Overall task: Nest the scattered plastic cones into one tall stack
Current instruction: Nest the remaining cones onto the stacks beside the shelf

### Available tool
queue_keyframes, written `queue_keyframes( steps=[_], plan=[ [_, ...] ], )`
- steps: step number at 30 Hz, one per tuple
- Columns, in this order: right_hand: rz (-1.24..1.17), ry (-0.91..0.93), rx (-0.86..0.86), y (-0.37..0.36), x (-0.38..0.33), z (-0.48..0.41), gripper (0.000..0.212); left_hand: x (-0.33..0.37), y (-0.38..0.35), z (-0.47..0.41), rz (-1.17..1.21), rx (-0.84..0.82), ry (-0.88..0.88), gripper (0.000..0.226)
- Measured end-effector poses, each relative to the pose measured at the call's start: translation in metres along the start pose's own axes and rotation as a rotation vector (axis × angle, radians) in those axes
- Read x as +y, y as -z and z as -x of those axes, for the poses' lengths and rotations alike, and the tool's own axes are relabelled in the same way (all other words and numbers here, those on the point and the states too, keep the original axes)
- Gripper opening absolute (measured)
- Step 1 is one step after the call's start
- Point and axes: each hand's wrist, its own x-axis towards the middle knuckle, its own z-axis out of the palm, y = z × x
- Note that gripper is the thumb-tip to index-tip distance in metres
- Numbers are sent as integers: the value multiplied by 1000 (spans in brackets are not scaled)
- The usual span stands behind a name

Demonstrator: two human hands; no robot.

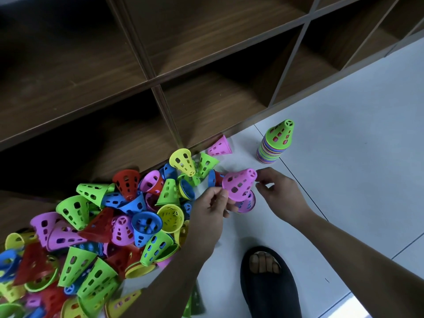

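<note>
Closest to the camera there's a foot in a black slipper (270, 290) on the pale tiled floor (344, 157), right below the hands. Both hands are on one pink cone (239, 184). The left hand (212, 203) pinches its wide rim and the right hand (280, 193) has curled fingertips on the narrow tip, so it hangs tilted between them with the tip pointing up and to the right. A second pink cone (249, 204) sits just under it, but I honestly can't tell whether it's held or lying on the floor. Left of the grip is the big pile of loose cones (103, 226), all colours, crowding right up to the left wrist. Beyond the right hand and a bit apart is the stack (274, 145), standing upright with a green cone on top. A lone pink cone (220, 146) lies left of the stack, against the dark wooden shelf unit (160, 76) behind everything.
</note>
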Motion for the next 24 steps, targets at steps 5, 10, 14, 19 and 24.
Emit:
queue_keyframes(
  steps=[5, 10, 14, 19, 24],
  plan=[
    [-15, -6, 6, 3, 1, 5, 25, -13, -9, -2, -132, -69, 106, 18],
    [-4, -18, 10, 6, 8, -1, 29, -12, -4, -8, -330, -46, 113, 16],
    [34, 11, 1, 3, 5, -20, 24, -2, 19, -28, -566, 71, -86, 8],
    [113, 159, -68, -14, -9, -59, 22, 21, 50, -60, -754, 189, -283, 30],
    [182, 135, -168, -28, -29, -93, 29, 29, 70, -83, -1011, 264, -344, 59]
  ],
)
